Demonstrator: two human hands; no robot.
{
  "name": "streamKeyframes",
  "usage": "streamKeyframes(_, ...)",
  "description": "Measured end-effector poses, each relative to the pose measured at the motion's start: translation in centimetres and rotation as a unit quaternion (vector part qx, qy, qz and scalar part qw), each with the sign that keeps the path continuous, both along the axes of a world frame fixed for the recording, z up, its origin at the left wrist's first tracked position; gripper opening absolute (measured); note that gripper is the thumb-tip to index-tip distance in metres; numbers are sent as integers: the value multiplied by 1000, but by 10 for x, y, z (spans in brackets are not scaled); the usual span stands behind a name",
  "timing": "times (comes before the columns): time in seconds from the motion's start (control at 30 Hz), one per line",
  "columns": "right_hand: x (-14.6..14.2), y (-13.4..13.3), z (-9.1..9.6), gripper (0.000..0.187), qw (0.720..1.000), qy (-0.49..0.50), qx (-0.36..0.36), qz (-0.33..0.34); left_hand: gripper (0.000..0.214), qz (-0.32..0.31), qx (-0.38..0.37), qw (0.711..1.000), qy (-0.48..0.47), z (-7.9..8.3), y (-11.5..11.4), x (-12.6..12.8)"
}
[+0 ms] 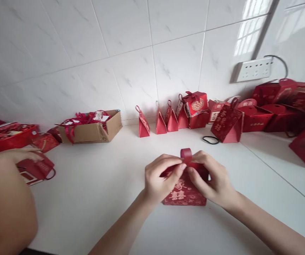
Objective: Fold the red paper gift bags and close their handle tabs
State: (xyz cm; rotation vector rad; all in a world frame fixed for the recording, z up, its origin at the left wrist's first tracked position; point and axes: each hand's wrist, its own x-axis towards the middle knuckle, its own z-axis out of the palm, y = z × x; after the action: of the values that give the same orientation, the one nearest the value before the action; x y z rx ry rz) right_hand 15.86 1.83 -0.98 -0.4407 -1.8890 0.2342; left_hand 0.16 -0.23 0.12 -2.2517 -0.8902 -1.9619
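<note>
A red gift box [186, 196] with pale pink characters stands upright on the white table in front of me. From its top rises a loop of dark red ribbon [186, 154]. My left hand [163, 177] pinches the top edge at the left of the loop, thumb in front and fingers behind. On the other side, my right hand [211, 177] grips the same edge, its thumb close to the left thumb. Both hands are closed on the box top and partly cover its upper face.
Several small red triangular boxes [143, 125] line the tiled wall. A cardboard box [88, 132] holds ribbons and tags. More red boxes [256, 118] crowd the right, near a black elastic loop [210, 140]. At left, another person's hand [28, 154] holds a red box [37, 168].
</note>
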Motion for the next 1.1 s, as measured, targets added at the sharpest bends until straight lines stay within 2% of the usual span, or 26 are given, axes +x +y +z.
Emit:
streamKeyframes(0.1,-2,1,-2,13,1000,12,-2,-5,13,-5,-4,1000,-25,-2,1,-1)
streamKeyframes(0.23,-3,1,-1,13,1000,24,-8,-6,22,-64,37,997,-8,-4,6,-4)
streamKeyframes(0.43,-3,3,-1,14,999,35,-5,7,23,-45,68,995,55,-1,8,-7)
streamKeyframes(0.63,-4,4,-2,14,999,36,12,-3,33,-36,60,996,53,-1,5,-6)
streamKeyframes(0.87,-3,4,-2,15,999,37,17,6,23,-27,41,998,43,-2,4,-5)
streamKeyframes(1.1,-2,2,0,15,998,39,42,-8,25,-37,44,997,53,0,3,-5)
